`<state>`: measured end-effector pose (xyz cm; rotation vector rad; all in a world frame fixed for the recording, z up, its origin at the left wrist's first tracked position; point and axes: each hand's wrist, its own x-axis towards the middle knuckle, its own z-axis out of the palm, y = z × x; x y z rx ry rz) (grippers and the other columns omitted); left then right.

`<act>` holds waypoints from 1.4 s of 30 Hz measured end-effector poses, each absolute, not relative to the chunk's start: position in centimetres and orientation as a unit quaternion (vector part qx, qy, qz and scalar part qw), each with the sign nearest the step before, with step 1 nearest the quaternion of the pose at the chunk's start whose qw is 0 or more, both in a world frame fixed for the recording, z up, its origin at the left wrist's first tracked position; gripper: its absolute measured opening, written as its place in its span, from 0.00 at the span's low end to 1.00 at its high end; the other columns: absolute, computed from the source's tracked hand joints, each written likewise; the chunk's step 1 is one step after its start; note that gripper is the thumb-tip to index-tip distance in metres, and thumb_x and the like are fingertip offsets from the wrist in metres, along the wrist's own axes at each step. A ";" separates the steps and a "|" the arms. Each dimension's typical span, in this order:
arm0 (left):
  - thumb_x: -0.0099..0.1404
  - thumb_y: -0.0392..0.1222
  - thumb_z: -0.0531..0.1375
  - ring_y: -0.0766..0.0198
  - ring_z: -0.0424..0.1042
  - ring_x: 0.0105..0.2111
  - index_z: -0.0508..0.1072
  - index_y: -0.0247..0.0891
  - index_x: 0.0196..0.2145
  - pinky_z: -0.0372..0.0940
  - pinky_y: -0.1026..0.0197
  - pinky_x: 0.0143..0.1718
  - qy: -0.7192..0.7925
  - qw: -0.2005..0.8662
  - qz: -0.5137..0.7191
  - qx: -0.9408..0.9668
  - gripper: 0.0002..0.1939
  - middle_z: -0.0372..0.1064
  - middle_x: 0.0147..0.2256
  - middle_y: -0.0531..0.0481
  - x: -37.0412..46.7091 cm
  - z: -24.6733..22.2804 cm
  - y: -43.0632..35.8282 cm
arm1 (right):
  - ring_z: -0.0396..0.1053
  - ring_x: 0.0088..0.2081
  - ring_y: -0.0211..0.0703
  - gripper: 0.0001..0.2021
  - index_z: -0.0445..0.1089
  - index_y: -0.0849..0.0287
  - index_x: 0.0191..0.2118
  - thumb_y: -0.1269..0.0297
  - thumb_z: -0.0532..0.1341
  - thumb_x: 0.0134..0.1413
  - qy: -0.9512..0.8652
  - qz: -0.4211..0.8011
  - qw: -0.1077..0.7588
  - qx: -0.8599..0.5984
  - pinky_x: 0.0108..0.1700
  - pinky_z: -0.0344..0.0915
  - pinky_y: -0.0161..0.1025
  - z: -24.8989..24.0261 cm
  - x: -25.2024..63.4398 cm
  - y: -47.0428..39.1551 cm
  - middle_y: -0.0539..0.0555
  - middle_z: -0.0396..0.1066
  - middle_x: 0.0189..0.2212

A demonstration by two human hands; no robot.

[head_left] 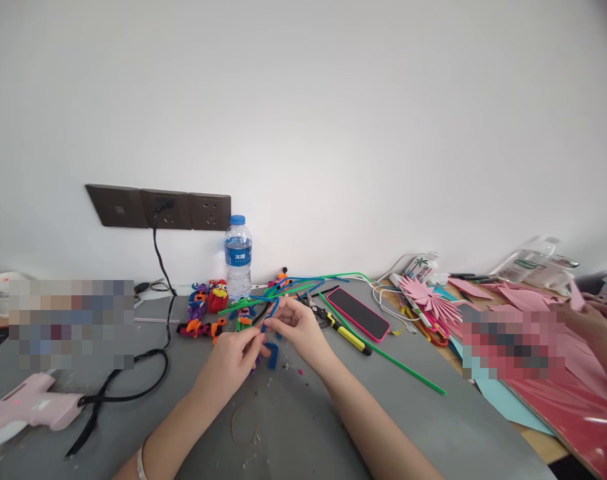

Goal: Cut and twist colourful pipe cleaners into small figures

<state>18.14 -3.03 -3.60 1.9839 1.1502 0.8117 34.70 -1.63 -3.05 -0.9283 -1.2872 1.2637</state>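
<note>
My left hand (233, 355) and my right hand (294, 327) meet over the middle of the grey table (183, 400). Both have their fingers pinched on a blue pipe cleaner (273, 308), which sticks up between them. A bent blue piece (272, 357) shows just below my fingers. Behind my hands lie green pipe cleaners (253, 302) and more blue ones. Small fuzzy figures, one purple (198, 301) and one red (217, 297), stand to the left, with an orange and black one (202, 328) in front of them.
A water bottle (238, 260) stands by the wall. Yellow-handled pliers (348, 335) and a pink-edged phone (358, 313) lie right of my hands. A pink glue gun (33, 403) with a black cord is at left. Another person's hand (591, 327) holds pink paper at right.
</note>
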 end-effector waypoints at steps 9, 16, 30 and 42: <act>0.69 0.46 0.50 0.66 0.68 0.20 0.72 0.39 0.31 0.62 0.65 0.26 0.410 0.387 0.342 0.752 0.15 0.76 0.24 0.51 17.8 -3.5 -3.0 | 0.65 0.26 0.36 0.14 0.71 0.60 0.28 0.54 0.70 0.43 -0.565 0.532 0.472 -0.418 0.30 0.63 0.34 -1.8 36.1 -1.7 0.49 0.71 0.24; 0.60 0.54 0.62 0.60 0.75 0.35 0.77 0.37 0.40 0.66 0.63 0.33 0.388 0.692 0.404 0.455 0.18 0.77 0.39 0.42 18.6 -2.6 -3.4 | 0.67 0.36 0.43 0.05 0.70 0.57 0.28 0.65 0.65 0.53 -0.627 0.255 0.592 -0.437 0.37 0.64 0.39 -1.7 35.5 -2.5 0.52 0.68 0.30; 0.52 0.45 0.71 0.67 0.71 0.32 0.77 0.36 0.29 0.65 0.68 0.30 0.347 0.762 0.482 0.259 0.11 0.73 0.30 0.50 18.9 -3.4 -3.1 | 0.67 0.43 0.45 0.06 0.73 0.55 0.35 0.73 0.62 0.56 -0.780 0.124 0.498 -0.358 0.44 0.66 0.43 -2.5 34.9 -2.9 0.56 0.68 0.40; 0.50 0.32 0.71 0.71 0.70 0.24 0.77 0.33 0.29 0.61 0.74 0.15 0.338 0.772 0.513 0.164 0.08 0.72 0.26 0.53 19.3 -3.3 -2.9 | 0.68 0.44 0.45 0.06 0.73 0.54 0.34 0.72 0.60 0.57 -0.790 0.113 0.489 -0.351 0.42 0.68 0.42 -2.0 34.6 -3.1 0.56 0.67 0.41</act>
